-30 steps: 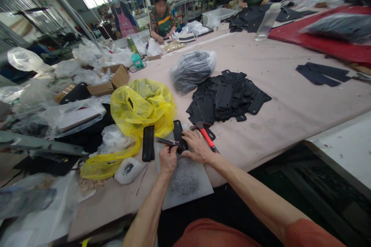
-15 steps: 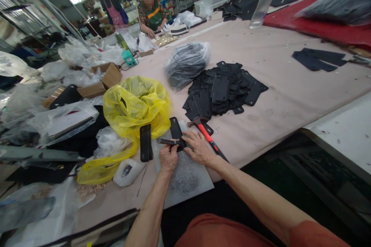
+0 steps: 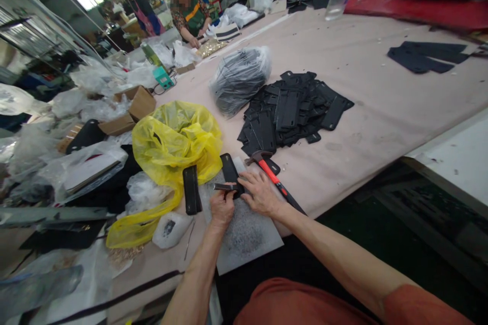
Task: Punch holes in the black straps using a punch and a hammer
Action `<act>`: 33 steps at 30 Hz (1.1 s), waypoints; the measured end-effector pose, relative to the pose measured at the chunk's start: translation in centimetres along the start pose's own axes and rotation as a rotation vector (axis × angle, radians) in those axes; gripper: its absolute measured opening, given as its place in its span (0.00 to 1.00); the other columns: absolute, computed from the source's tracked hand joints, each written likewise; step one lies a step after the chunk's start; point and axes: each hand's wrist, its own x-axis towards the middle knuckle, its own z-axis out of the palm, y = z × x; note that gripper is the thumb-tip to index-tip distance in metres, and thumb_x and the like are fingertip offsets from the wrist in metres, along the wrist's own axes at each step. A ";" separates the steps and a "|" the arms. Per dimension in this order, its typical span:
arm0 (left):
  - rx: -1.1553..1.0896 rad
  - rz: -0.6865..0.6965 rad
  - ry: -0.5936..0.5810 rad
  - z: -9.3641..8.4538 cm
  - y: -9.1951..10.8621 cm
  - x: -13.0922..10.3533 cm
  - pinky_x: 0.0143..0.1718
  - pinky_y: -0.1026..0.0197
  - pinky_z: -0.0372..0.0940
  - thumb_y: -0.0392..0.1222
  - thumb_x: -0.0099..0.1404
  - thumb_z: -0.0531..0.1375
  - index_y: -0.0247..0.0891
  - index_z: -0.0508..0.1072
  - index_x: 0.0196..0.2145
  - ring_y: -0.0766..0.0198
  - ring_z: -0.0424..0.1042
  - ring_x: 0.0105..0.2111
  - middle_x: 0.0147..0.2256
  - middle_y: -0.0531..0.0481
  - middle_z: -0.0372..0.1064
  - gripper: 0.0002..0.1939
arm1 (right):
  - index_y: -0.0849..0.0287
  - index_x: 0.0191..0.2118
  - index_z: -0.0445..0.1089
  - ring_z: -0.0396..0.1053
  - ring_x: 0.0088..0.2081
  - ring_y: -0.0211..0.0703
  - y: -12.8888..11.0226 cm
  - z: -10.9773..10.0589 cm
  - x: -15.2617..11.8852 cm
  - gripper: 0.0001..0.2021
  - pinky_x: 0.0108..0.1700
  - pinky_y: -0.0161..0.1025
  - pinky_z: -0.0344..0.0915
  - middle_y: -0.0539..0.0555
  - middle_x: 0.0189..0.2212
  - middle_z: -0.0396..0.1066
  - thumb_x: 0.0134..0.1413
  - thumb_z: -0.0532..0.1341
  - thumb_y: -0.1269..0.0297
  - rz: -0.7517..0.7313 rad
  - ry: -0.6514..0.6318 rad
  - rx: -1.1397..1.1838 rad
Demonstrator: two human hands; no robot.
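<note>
Big beige desk (image 3: 381,106) in a busy workshop; my left hand (image 3: 221,208) pinches a metal punch (image 3: 224,187), right hand (image 3: 260,194) flat, fingers spread, pressing a black strip (image 3: 230,170) on the grey pad (image 3: 247,236).

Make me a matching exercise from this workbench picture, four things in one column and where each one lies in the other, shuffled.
Things:
1. red-handled hammer
2. crumpled yellow plastic bag
3. heap of flat black leather pieces
4. narrow black leather strip

Places:
A. on the grey pad, under the right hand
B. beside the right hand, near the table edge
C. beyond the hammer, mid-table
D. left of the pad, beyond the left hand

Pairs: 1-B, 2-D, 3-C, 4-A
</note>
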 end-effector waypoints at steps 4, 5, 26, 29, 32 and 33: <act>0.060 0.011 0.007 0.4 0.1 0.1 0.45 0.55 0.72 0.38 0.65 0.56 0.38 0.76 0.40 0.58 0.77 0.40 0.38 0.47 0.79 0.10 | 0.56 0.61 0.61 0.52 0.63 0.56 -0.1 0.1 0.0 0.26 0.64 0.63 0.41 0.58 0.65 0.56 0.56 0.60 0.65 0.003 0.005 -0.004; 0.076 0.011 0.019 0.5 0.0 0.1 0.45 0.55 0.71 0.39 0.65 0.55 0.38 0.76 0.40 0.57 0.77 0.41 0.39 0.47 0.79 0.10 | 0.56 0.61 0.61 0.52 0.63 0.56 -0.2 0.1 0.0 0.26 0.63 0.63 0.41 0.58 0.65 0.56 0.57 0.60 0.65 0.007 0.007 -0.008; 0.288 -0.053 -0.070 0.4 1.5 -0.3 0.36 0.58 0.68 0.36 0.65 0.56 0.40 0.73 0.36 0.56 0.77 0.35 0.34 0.47 0.77 0.06 | 0.56 0.31 0.57 0.53 0.17 0.32 1.7 -7.3 -5.1 0.03 0.19 0.31 0.52 0.44 0.21 0.58 0.54 0.54 0.67 0.980 -0.352 0.923; 0.266 -0.045 -0.067 0.4 1.6 -0.3 0.36 0.60 0.67 0.36 0.65 0.55 0.41 0.73 0.36 0.57 0.76 0.36 0.35 0.47 0.77 0.06 | 0.56 0.31 0.59 0.47 0.14 0.30 -0.8 -10.9 -4.4 0.10 0.14 0.29 0.45 0.42 0.19 0.54 0.61 0.52 0.57 0.943 -0.240 0.883; 0.258 -0.029 -0.058 0.3 1.7 -0.3 0.35 0.60 0.67 0.35 0.65 0.56 0.40 0.73 0.35 0.57 0.76 0.35 0.34 0.47 0.77 0.06 | 0.57 0.32 0.62 0.50 0.15 0.31 -5.2 -17.1 -2.9 0.17 0.14 0.30 0.46 0.43 0.18 0.55 0.62 0.52 0.48 0.551 0.091 0.650; 0.252 -0.021 -0.055 0.3 1.7 -0.3 0.36 0.60 0.67 0.35 0.65 0.56 0.40 0.73 0.36 0.57 0.76 0.35 0.34 0.47 0.77 0.06 | 0.57 0.33 0.63 0.52 0.16 0.32 -6.8 -19.1 -2.4 0.17 0.16 0.30 0.49 0.44 0.19 0.56 0.62 0.53 0.47 0.392 0.257 0.593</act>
